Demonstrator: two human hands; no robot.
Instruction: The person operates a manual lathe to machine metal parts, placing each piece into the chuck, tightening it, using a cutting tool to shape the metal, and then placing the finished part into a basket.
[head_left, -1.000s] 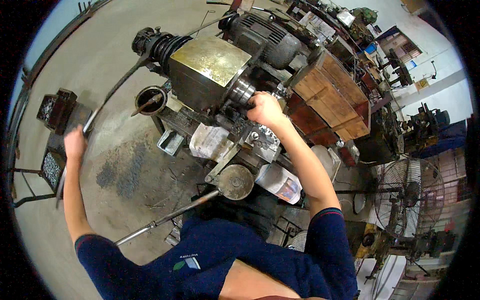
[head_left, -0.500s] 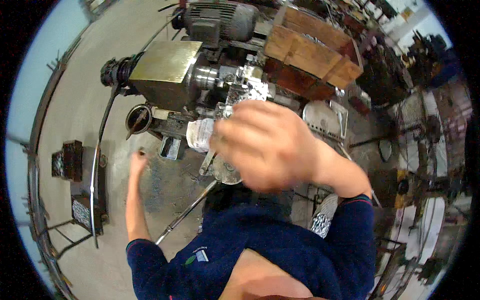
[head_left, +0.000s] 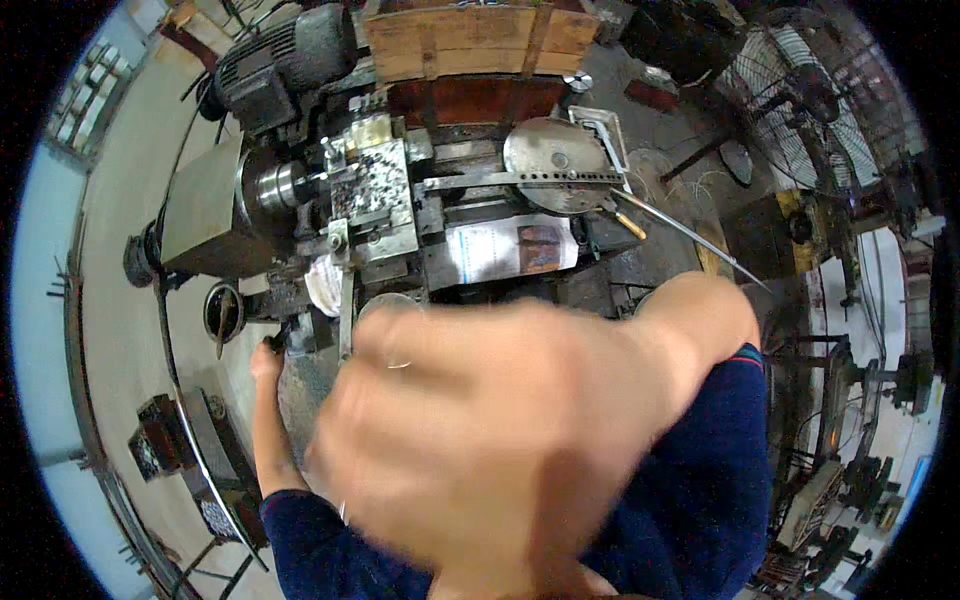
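We're holding our right hand loosely curled, contents unclear; at our left hand, grip unclear, a dark piece is looking stiff, graspable nearest the fingers.

Right hand blurred, close to camera, blocks lower middle; can't tell what's behind it. Top approach to the flat paper is open, between carriage block and orange-handled tool; steel rod slants across right of that. Perforated bar crosses the round plate, obstructing it. Wooden crate walls off far side; motor and metal housing block far left. Left hand has room leftward over floor up to long rod; round pan sits near, up-left.
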